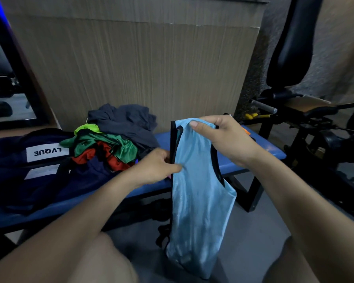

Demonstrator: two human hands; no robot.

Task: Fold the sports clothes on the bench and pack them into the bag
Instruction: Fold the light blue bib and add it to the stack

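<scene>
Bench (260, 149) partly hidden behind light-blue vest (198, 190) held by both hands.

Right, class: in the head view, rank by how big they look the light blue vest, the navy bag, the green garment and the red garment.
1. Navy bag and light blue vest: too alike to rank, and the vest hangs nearer the camera.
2. Green garment.
3. Red garment, partly buried in the pile.

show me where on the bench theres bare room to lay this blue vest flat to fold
Bare bench shows at the far right end, beyond the right hand, and along the front edge below the bag. The middle is crowded by the clothes pile.
</scene>
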